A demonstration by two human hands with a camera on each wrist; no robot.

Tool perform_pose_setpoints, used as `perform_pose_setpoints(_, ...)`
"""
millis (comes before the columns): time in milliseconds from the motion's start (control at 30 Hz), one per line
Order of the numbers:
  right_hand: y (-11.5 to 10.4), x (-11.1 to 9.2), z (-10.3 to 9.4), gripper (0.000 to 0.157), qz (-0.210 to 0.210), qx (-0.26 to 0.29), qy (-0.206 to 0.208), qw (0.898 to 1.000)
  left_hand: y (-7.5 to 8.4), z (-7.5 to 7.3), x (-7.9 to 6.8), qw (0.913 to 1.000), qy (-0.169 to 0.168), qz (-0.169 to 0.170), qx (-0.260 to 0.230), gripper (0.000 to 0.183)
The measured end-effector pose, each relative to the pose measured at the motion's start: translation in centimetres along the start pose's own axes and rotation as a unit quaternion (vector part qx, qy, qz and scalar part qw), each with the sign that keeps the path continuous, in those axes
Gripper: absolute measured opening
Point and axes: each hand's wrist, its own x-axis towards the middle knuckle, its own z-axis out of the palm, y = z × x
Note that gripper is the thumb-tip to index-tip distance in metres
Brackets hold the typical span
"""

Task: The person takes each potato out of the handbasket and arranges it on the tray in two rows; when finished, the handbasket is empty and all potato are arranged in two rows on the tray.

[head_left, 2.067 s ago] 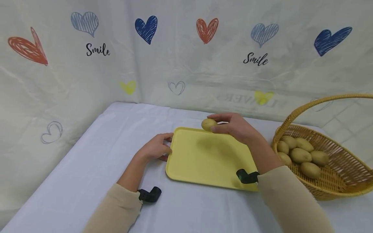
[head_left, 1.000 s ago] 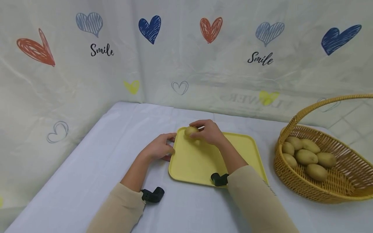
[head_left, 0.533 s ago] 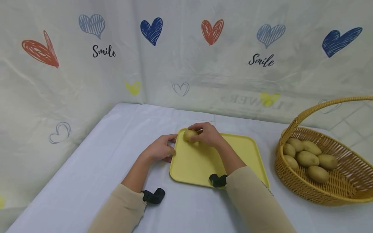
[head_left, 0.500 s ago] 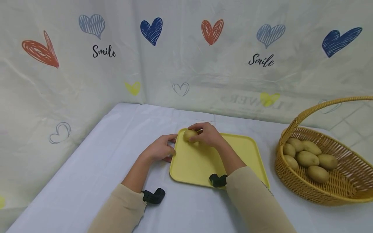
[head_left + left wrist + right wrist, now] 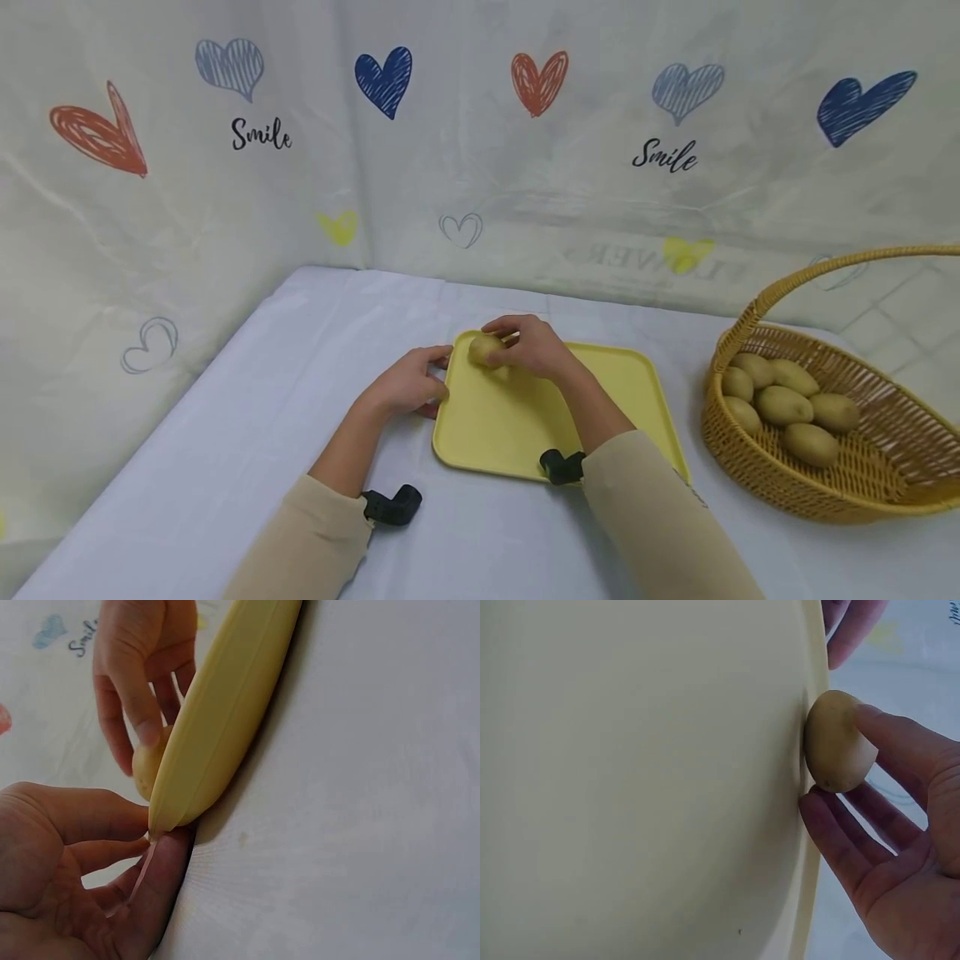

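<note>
A yellow rectangular tray (image 5: 495, 433) lies on the white-covered table. My left hand (image 5: 405, 385) holds its left edge; the left wrist view shows thumb and fingers at the tray's rim (image 5: 214, 727). At the far left corner of the tray, my right hand (image 5: 534, 348) holds a potato (image 5: 484, 349). Seen from the right wrist, the thumb presses on one side of the potato (image 5: 838, 742) and the fingers reach around below it, with fingertips right at the tray surface. No other potato shows on the tray.
To the right stands a wicker basket (image 5: 780, 492) with a tall arched handle (image 5: 772, 293), and several potatoes (image 5: 783, 406) lie in its left part. Behind the table hangs a pale curtain (image 5: 465, 158) printed with hearts and words.
My right hand has carried the potato leftward over the tray and down into its far left corner, then stayed nearly still over the last half second. My left hand keeps its place.
</note>
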Motion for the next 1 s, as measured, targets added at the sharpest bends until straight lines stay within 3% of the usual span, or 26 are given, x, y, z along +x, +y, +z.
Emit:
perform_pose_setpoints(533,-0.3,-0.9,-0.8,0.058,-0.019,-0.005,0.01,1.0,-0.4,0.1,0.3,1.0,0.005,0.003,-0.005,0.082)
perform_pose_setpoints(1000,-1.3,-2.5,-2.6,0.051,-0.053,-0.027,0.007,0.998,-0.4,0.2,0.3,0.9999,0.006,0.008,-0.001,0.083)
